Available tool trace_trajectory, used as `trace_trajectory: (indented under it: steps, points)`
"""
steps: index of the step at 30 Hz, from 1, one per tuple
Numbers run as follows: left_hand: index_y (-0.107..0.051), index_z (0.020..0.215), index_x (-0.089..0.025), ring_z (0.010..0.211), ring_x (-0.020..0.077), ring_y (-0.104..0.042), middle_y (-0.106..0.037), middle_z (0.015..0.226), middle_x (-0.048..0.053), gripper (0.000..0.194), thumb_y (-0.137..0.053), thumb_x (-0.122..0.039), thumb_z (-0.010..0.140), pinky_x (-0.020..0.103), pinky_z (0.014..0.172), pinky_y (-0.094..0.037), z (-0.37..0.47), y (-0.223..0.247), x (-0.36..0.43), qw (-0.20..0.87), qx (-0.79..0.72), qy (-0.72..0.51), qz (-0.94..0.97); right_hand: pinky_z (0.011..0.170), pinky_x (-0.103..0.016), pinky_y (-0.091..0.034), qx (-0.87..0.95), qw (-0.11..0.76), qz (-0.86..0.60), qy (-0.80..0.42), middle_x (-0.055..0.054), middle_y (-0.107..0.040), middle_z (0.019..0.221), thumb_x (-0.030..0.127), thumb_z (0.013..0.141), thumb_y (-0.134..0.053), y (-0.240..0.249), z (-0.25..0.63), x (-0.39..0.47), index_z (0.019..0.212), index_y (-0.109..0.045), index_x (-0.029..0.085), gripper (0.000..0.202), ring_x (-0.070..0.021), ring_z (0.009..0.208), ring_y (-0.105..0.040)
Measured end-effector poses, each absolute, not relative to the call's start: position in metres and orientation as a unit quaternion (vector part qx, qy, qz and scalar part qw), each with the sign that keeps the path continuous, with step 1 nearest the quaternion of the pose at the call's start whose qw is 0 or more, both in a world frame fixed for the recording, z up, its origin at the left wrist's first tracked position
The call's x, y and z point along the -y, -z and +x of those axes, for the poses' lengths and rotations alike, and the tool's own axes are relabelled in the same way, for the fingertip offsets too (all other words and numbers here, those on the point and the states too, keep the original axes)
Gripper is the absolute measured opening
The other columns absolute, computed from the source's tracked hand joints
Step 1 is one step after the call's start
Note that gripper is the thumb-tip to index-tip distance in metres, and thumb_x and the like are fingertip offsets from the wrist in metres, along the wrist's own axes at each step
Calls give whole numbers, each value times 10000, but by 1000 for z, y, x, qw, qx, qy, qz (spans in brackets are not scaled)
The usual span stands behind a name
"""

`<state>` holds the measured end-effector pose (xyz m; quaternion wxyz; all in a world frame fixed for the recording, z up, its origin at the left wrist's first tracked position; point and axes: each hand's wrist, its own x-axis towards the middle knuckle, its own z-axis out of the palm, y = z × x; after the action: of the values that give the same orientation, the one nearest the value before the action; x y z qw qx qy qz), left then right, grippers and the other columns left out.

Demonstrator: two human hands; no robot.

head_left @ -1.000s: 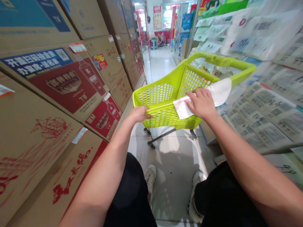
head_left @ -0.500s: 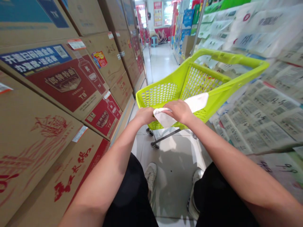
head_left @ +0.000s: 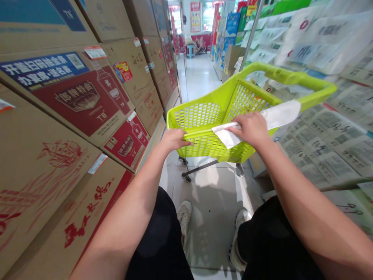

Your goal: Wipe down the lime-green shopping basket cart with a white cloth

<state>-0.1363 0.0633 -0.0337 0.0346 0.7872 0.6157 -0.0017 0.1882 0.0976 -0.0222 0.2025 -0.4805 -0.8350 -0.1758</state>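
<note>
A lime-green shopping cart [head_left: 204, 112] stands sideways across the aisle, its handle at the right. My left hand [head_left: 174, 140] is closed round the rim at the cart's left corner. Gripped in my right hand [head_left: 253, 127] is a white cloth [head_left: 281, 113], which lies over the near rim. One end of the cloth hangs down left of my right hand, and the other stretches along the rim toward the handle. The fingertips of my right hand are partly hidden by the cloth.
Stacked cardboard cartons [head_left: 78, 97] line the left side. Wrapped white packages [head_left: 323, 136] are piled at the right, beside a metal post [head_left: 252, 35]. Farther up the aisle are a blue stool [head_left: 190, 51] and more boxes.
My right hand has slid right along the near rim with the cloth, away from my left hand. My left hand has moved slightly left and now holds the rim without touching the cloth.
</note>
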Motion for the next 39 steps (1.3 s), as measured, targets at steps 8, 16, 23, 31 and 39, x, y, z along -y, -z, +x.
trace_trajectory:
  steps: [8,16,23,31,39]
  points:
    - [-796,1069,-256,1029,335,-748,-801,1102,118,401,-604,-564,897,356,770,-495,-123,33,-58,22,-614,35,788,804,-386,-307,889,179,-402,130,-133,-775,1045,524,1087,-399,42,75,-59,1052,-719,174,476,-286,992,-653]
    - [-807,932,-239,886,301,-741,-793,886,77,351,-688,-561,856,356,745,-474,-171,47,-74,25,-593,-86,800,765,-401,-295,800,195,-533,195,-167,-727,864,471,1081,-307,10,175,-84,856,-719,158,565,-294,822,-600]
    - [-700,1287,-196,1213,332,-654,-739,1284,117,494,-704,-470,876,419,1013,-457,-168,50,-71,-74,-568,-136,809,864,-448,-319,799,240,-498,235,-148,-697,896,551,1026,-386,14,186,-82,938,-707,173,504,-328,936,-535]
    - [-702,1057,-211,1131,346,-617,-769,1112,100,420,-656,-577,858,521,1024,-364,-100,54,-74,-52,-628,-240,738,888,-437,-312,848,208,-435,221,-150,-694,1056,510,1032,-425,24,148,-67,1134,-675,166,437,-335,1011,-511]
    - [-643,714,-220,990,306,-624,-764,896,92,486,-343,-458,1013,492,912,-330,-130,48,-97,-7,-646,-257,719,843,-429,-326,803,220,-505,229,-149,-706,932,393,1035,-437,1,159,-44,976,-702,180,345,-330,978,-527]
